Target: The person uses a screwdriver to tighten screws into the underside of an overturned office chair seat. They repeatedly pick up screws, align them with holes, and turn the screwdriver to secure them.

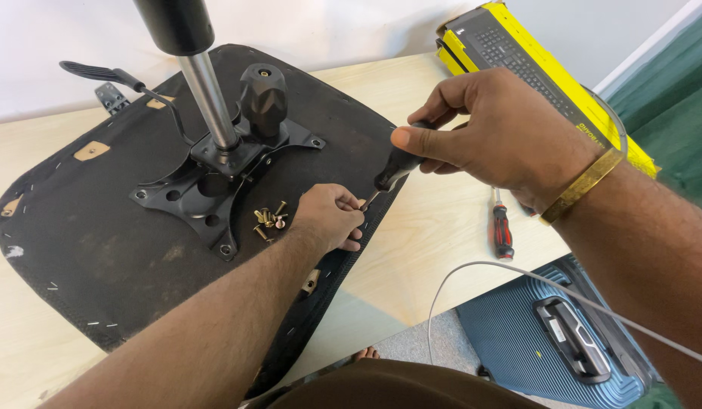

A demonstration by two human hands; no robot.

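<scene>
Pale wood tabletop (442, 227) against a white wall (328, 30) carries an upturned black chair seat (101, 250) with its metal mechanism plate (207, 189) and gas cylinder (207, 91). Right hand (502, 129) is closed round a black-handled screwdriver (396, 167), its tip at the seat's edge, where the left hand (328, 220) pinches something too small to tell. Brass screws (268, 220) lie just beside it. A red screwdriver (502, 231) and yellow box (533, 68) lie on the table; a blue suitcase (548, 333) stands below on the floor.

Setting: home room used as workspace. Evidence: pale wooden table (411, 91), 1 blue suitcase (517, 333) on floor, yellow keyboard box (533, 60), white wall.
</scene>
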